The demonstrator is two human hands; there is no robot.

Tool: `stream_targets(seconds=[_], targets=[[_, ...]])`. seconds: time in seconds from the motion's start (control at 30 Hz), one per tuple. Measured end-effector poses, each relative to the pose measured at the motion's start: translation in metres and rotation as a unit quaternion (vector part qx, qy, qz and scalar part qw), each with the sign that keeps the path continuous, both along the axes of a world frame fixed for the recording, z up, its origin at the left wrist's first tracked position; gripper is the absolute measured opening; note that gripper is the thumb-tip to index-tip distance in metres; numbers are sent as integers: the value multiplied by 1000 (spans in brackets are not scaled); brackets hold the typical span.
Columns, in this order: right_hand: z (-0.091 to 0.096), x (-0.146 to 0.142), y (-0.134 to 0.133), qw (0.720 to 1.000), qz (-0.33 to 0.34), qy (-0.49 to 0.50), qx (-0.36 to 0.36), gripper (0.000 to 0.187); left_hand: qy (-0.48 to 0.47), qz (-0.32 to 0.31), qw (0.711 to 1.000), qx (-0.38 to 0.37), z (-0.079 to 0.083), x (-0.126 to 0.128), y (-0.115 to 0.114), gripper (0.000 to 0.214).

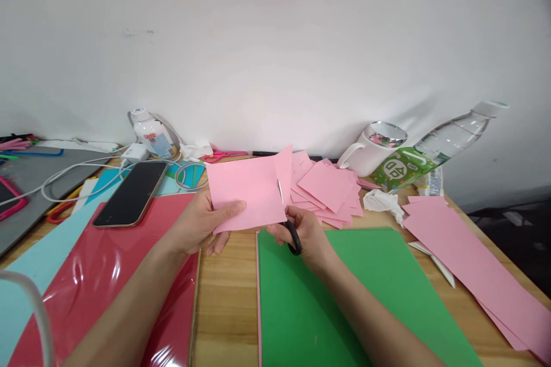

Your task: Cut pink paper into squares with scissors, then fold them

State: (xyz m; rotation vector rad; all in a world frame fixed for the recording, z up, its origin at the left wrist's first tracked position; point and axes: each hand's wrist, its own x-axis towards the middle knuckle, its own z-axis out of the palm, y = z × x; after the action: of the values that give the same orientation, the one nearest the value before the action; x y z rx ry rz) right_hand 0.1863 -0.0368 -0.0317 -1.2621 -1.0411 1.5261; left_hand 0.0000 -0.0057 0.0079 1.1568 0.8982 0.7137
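Observation:
My left hand [201,226] pinches the lower left edge of a pink paper sheet [246,190], held up above the wooden table. My right hand [301,234] is closed round the black handles of scissors [293,236]. The blades stand in a cut at the sheet's right side, where a strip partly splits away. A pile of cut pink squares [327,188] lies just behind my right hand. Under my right wrist lies a green sheet [365,298].
A red plastic-wrapped sheet pack [107,275] and a light blue sheet [38,264] lie at left, with a phone [131,194] on top. A white mug [372,148], a tilted water bottle [447,143], crumpled tissue [381,202] and long pink strips [469,258] sit at right.

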Motion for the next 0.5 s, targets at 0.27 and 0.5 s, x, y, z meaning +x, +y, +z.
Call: stream_targets(seconds=[0.27,0.5], targets=[[-10,2,0,1000,7,-1,19,40,13,0,999,30,-6,-1,1,22],[-8,1,0,993,68,79,61,35,3,95,992,80,-15,4,4,24]])
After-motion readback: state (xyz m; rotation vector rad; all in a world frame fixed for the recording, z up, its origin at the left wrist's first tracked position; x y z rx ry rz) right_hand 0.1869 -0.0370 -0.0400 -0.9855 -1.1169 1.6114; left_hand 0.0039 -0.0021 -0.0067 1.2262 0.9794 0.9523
